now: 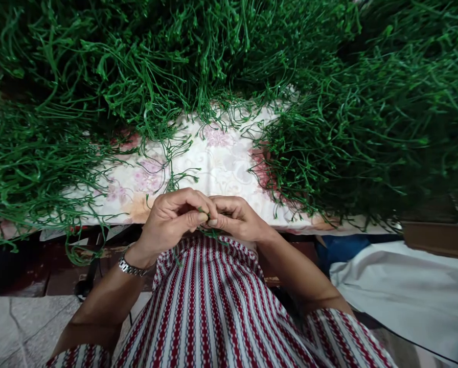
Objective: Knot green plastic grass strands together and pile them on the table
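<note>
My left hand (171,220) and my right hand (238,217) meet close in front of my chest, fingers curled and thumbs pressed together. Between the fingertips they pinch a small green stem piece (205,213), with a few thin green strands hanging below onto my red-and-white striped garment (209,306). A metal watch (131,267) sits on my left wrist. Both hands hover just in front of the near edge of a table covered with a floral cloth (213,158).
Big heaps of thin green stems (137,66) cover the back and left of the table, and another heap (367,133) fills the right side. A white sheet (405,291) lies low on the right. A grey stone floor (25,327) shows at the lower left.
</note>
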{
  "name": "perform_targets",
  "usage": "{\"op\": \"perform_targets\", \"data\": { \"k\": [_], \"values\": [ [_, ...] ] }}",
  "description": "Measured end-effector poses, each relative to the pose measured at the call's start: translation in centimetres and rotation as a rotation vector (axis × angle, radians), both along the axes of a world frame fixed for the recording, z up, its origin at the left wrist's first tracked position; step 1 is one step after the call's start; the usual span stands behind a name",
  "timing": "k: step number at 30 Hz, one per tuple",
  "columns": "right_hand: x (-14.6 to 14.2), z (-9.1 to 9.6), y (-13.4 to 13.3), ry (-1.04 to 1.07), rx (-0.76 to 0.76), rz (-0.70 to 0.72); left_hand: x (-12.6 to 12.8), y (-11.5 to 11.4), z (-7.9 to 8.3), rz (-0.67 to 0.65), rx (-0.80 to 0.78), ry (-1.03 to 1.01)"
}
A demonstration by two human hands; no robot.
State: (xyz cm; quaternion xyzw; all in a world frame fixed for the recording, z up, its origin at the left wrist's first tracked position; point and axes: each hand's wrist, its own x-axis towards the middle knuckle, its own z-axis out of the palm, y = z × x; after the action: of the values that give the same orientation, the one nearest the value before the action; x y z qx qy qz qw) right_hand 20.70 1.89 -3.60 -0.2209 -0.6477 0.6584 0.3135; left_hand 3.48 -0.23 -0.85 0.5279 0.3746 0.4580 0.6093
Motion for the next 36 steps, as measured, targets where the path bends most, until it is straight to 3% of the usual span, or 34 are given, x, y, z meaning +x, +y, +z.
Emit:
{"op": "perform_targets", "data": {
  "k": [2, 6, 12, 14, 19, 22, 24, 28, 32, 36],
  "values": [
    [-0.1, -0.3, -0.1, 0.007, 0.025, -0.001, 0.2, -0.1, -0.1, -0.002, -0.124, -0.087],
    [-0.2, -0.5, 0.2, -0.028, 0.292, -0.035, 0.4, -0.2, -0.1, -0.018, -0.292, -0.202],
    [-0.2, -0.1, -0.1, -0.031, 0.566, -0.005, -0.2, 0.3, -0.1, 0.054, -0.308, -0.335],
    [0.4, 0.2, 0.2, -0.046, 0.552, -0.138, -0.5, 0.4, 0.1, 0.065, -0.247, -0.332],
    [3.5, 1.9, 1.6, 0.156, 0.426, -0.813, -0.7, 0.7, 0.5, 0.152, -0.191, -0.253],
    [4.6, 3.6, 1.1, 0.275, 0.362, -0.96, -0.4, 1.0, 0.4, 0.209, -0.13, -0.248],
    [4.3, 4.6, -0.1, 0.173, 0.394, -0.863, 0.0, 1.2, 0.5, 0.235, -0.098, -0.244],
    [1.6, 4.9, -2.5, -0.274, 0.581, -0.429, 1.3, 1.4, 0.7, 0.256, -0.064, -0.219],
    [-0.9, 3.0, -2.5, -0.578, 0.716, -0.388, 1.9, 1.6, 1.0, 0.257, 0.031, -0.131],
    [-0.6, 1.8, -1.6, -0.583, 0.651, -0.447, 0.7, 1.5, 1.4, 0.211, 0.173, 0.077]
  ]
}}
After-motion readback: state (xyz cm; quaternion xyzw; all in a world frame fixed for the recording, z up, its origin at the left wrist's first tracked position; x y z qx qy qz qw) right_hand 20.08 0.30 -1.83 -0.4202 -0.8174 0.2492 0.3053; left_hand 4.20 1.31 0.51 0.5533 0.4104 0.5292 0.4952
